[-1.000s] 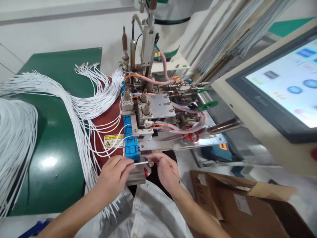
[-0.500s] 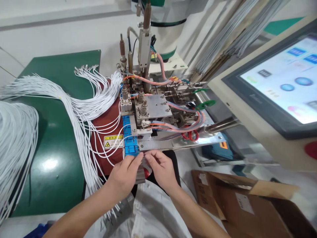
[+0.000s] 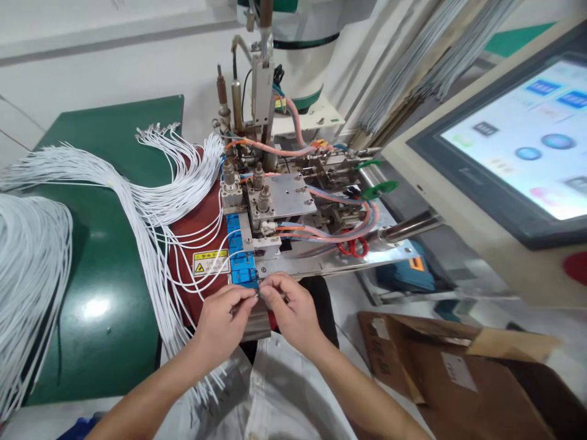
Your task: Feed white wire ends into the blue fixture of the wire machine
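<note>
My left hand (image 3: 224, 321) is closed in a pinch, thumb against forefinger, at the near end of a row of blue fixture blocks (image 3: 241, 260). Almost meeting it, my right hand (image 3: 292, 311) also pinches with curled fingers. Whatever sits between the fingertips is too small and covered to make out. Several white cables (image 3: 202, 282) run from a long bundle (image 3: 142, 256) toward the blue blocks, some with their ends in them. Below the hands, a grey metal edge (image 3: 257, 327) shows in part.
A bench machine (image 3: 284, 195) with cylinders and hoses stands just ahead, with a green-flanged wire spool (image 3: 373, 180). The touch screen (image 3: 527, 140) juts in at right, above an open cardboard box (image 3: 440, 379). Another white cable coil (image 3: 32, 263) lies on the green mat (image 3: 105, 318).
Both hands have shifted slightly left. My left fingertips have dropped a little, and the right ones have risen toward the last blue block. The camera view has moved slightly.
</note>
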A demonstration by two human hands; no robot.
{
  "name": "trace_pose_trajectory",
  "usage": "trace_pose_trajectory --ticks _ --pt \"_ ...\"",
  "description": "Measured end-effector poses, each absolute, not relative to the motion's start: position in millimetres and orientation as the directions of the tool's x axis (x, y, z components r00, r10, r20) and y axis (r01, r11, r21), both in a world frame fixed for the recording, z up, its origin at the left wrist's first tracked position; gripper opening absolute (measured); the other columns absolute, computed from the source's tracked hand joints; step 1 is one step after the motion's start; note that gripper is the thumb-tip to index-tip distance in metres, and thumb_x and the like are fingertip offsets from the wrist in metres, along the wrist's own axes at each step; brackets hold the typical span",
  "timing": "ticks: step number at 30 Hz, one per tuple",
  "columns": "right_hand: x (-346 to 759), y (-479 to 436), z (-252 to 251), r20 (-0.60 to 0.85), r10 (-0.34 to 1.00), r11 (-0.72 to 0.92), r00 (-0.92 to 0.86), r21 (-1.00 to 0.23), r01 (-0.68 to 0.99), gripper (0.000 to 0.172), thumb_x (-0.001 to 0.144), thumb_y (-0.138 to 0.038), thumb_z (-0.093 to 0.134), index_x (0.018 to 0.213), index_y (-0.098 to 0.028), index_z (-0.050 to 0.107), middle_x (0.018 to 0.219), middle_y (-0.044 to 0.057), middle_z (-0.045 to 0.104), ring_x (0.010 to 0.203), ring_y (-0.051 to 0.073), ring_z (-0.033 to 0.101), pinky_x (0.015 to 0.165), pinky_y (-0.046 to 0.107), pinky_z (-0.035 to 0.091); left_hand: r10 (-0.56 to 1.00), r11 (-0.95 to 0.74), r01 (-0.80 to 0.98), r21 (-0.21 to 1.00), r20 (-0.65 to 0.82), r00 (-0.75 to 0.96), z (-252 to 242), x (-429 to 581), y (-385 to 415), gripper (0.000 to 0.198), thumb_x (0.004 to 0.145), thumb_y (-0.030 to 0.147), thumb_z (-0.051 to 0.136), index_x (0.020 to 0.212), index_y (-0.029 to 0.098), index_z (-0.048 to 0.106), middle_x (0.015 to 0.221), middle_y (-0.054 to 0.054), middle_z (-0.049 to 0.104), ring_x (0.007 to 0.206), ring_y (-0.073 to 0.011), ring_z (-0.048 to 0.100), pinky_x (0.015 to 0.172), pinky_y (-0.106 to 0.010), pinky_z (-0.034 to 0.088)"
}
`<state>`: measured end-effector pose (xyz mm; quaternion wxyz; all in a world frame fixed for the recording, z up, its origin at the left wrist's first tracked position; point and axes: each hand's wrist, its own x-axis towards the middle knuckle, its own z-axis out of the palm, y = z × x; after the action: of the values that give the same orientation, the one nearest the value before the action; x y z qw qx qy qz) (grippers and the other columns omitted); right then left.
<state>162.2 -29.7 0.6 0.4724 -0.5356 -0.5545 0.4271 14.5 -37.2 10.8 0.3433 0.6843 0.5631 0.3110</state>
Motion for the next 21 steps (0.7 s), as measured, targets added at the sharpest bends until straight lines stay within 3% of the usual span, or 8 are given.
trace_pose_trajectory --ticks 2,5,13,17,21 --pt "157.6 -31.7 -5.0 -0.029 0.992 -0.036 0.122 -0.998 0.060 0.015 0.081 -0.026 0.048 0.075 -0.018 0.059 0.067 0.002 0.060 0.062 0.014 0.056 0.057 0.025 0.046 0.991 0.018 0.482 0.876 -0.079 0.106 10.9 15.2 -36.3 0.014 0.080 0.023 0.053 0.084 0.017 0.066 0.065 -0.001 0.064 0.057 -0.0111 0.059 0.058 -0.022 0.049" --pt "152.5 -33.7 -8.4 -0.016 0.990 -0.021 0.141 -0.999 0.033 0.011 0.077 -0.024 0.054 0.074 -0.018 0.063 0.073 0.004 0.062 0.068 0.015 0.058 0.062 0.026 0.047 0.978 0.163 0.372 0.914 -0.198 0.059 10.8 17.2 -36.1 0.017 0.081 0.026 0.053 0.082 0.015 0.065 0.056 0.002 0.058 0.052 -0.0098 0.055 0.054 -0.020 0.047" --pt "150.2 -31.6 3.0 0.115 0.986 0.091 0.120 -0.977 0.195 0.013 0.074 -0.017 0.056 0.062 -0.019 0.060 0.063 0.002 0.059 0.060 0.014 0.056 0.056 0.024 0.045 0.959 0.254 0.249 0.934 -0.278 0.063 7.2 19.6 -35.6 0.017 0.077 0.027 0.056 0.081 0.013 0.065 0.060 0.001 0.060 0.054 -0.0100 0.055 0.055 -0.020 0.046" --pt "143.6 -35.0 1.6 0.125 0.972 0.082 0.201 -0.974 0.211 0.013 0.074 -0.018 0.055 0.062 -0.018 0.059 0.062 0.002 0.058 0.059 0.013 0.055 0.056 0.025 0.045 0.958 0.275 0.159 0.948 -0.285 0.041 4.8 22.8 -38.3 0.013 0.076 0.025 0.057 0.079 0.014 0.063 0.075 -0.003 0.065 0.067 -0.0124 0.059 0.065 -0.022 0.049" --pt "135.5 -37.6 0.2 0.108 0.964 0.064 0.243 -0.981 0.183 0.014 0.076 -0.018 0.053 0.063 -0.018 0.057 0.062 0.001 0.057 0.059 0.013 0.054 0.057 0.025 0.045 0.966 0.257 0.161 0.953 -0.256 -0.031 2.6 26.8 -43.5 0.014 0.078 0.027 0.055 0.081 0.015 0.061 0.075 -0.002 0.065 0.068 -0.0128 0.059 0.067 -0.024 0.049"
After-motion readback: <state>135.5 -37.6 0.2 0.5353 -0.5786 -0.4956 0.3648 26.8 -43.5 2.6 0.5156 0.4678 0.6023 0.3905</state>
